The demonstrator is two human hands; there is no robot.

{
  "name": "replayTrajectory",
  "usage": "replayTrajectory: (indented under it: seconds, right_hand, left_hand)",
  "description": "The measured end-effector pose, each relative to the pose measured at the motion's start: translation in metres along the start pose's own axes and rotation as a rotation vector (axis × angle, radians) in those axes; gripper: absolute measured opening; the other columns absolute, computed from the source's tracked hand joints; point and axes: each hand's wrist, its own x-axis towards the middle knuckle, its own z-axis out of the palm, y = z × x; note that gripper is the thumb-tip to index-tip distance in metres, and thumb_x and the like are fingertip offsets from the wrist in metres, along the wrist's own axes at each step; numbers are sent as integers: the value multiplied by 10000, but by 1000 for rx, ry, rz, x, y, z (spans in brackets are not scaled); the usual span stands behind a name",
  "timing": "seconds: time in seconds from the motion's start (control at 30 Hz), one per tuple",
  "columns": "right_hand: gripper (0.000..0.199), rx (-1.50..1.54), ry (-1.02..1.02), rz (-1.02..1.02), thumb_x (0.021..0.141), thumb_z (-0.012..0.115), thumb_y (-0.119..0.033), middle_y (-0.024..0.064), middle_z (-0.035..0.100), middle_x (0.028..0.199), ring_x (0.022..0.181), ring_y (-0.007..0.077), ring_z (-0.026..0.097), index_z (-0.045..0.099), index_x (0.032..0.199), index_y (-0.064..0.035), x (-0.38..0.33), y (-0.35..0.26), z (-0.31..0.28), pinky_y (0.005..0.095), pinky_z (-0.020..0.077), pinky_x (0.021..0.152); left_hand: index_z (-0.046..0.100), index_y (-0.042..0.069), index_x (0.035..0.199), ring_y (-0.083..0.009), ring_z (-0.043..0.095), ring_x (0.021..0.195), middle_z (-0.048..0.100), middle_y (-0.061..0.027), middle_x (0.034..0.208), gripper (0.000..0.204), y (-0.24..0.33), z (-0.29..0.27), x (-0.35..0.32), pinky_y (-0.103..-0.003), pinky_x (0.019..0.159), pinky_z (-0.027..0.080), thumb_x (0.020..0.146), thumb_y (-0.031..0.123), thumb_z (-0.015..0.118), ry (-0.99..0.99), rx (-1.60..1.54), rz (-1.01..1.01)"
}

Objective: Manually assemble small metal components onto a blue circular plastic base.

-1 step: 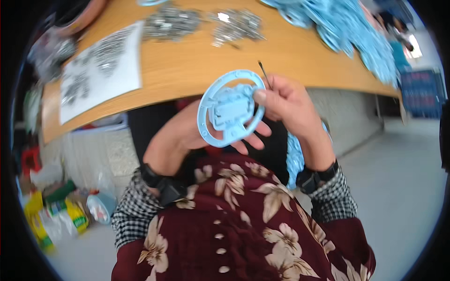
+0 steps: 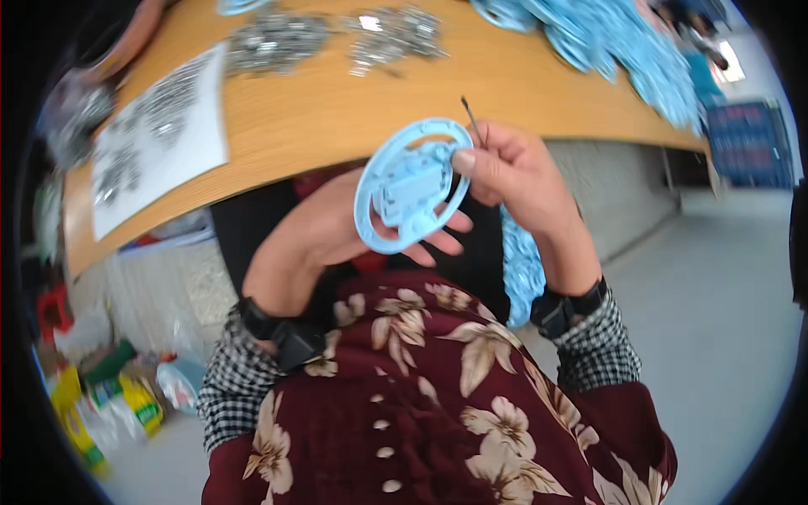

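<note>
A light blue plastic wheel-shaped part (image 2: 417,195), an oval ring with a boxy centre, is held tilted in front of the table's near edge. My left hand (image 2: 335,220) lies behind and under it, supporting it; its fingers stretch out past the lower rim. With the thumb on the upper right of the ring, my right hand (image 2: 523,175) pinches the part. A thin dark-tipped rod (image 2: 470,116) sticks up from the same right hand, its lower end hidden by the fingers.
On the wooden table (image 2: 295,126) are two piles of small metal pieces (image 2: 278,40) and a white sheet (image 2: 198,156) with more pieces. Light blue parts (image 2: 623,63) are heaped at far right; others (image 2: 522,273) show below my right hand. Bags (image 2: 118,408) lie on the floor at left.
The table and its piles have shifted a little left and up in view. The wheel-shaped part is turned slightly more edge-on. Both hands keep their hold.
</note>
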Motion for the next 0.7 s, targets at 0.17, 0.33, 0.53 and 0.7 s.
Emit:
replayTrajectory:
  seconds: [0.17,0.33,0.53,0.7]
  right_hand:
    - [166,-37,324,106,954,681,-230,-93,507,679,542,3,351,644,912,-73,-86,49,-101,187,253,478]
    - [271,-641,668,442,919,684,-291,52,624,742,662,142,564,664,935,-21,-184,143,-177,307,435,597]
    - [336,-1093,1031,757,891,644,-372,206,705,883,848,376,686,687,966,-47,-247,241,-204,464,531,748]
    - [325,-1071,1208,889,880,661,-369,195,710,875,857,384,686,689,935,-50,-290,300,-226,482,534,753]
  left_hand:
    - [491,1,1341,-257,703,953,682,-192,1094,408,-20,16,24,-338,781,592,1061,294,442,193,154,-176]
    - [497,1,1315,-171,695,863,684,-142,1029,365,-26,10,23,-267,742,579,1057,255,453,274,283,-188]
    - [515,7,1303,-153,684,870,683,-120,1028,354,-31,2,26,-257,746,575,1052,253,475,324,358,-213]
    - [537,26,1292,-140,675,871,687,-97,1016,349,-36,1,29,-258,747,562,1050,272,482,402,430,-251]
